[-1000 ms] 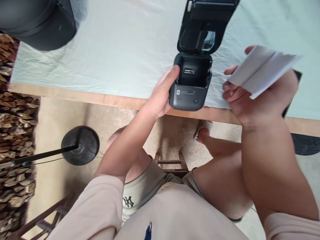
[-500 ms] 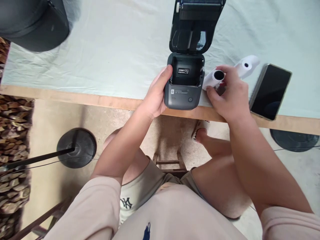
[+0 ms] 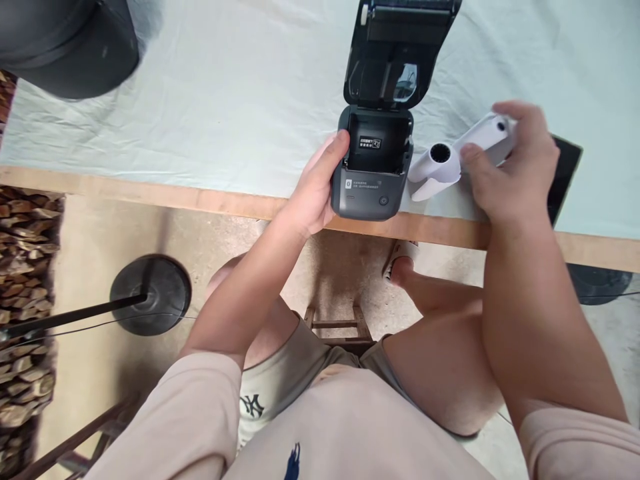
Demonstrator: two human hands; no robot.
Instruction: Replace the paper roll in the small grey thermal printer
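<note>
My left hand (image 3: 320, 180) grips a dark grey label printer (image 3: 367, 193) by its left side, thumb on the rim, near the table's front edge. The printer's lid (image 3: 400, 53) stands open and the bay inside holds no roll. Just right of the printer lies a white paper roll (image 3: 425, 167) with a dark hollow core and a loose flap. My right hand (image 3: 520, 160) is closed around a second, narrower white paper roll (image 3: 485, 133), thumb on the near side and fingers over the far end.
A phone (image 3: 565, 173) lies right of my right hand, partly covered by it. A black cap (image 3: 75, 53) rests at the far left of the cloth-covered table (image 3: 225, 120). Below are a round black stand base (image 3: 150, 293) and stacked firewood (image 3: 27, 300).
My right hand has left the wider roll and moved right onto the narrower one. The wider roll now lies with its flap loose. My left hand still holds the printer.
</note>
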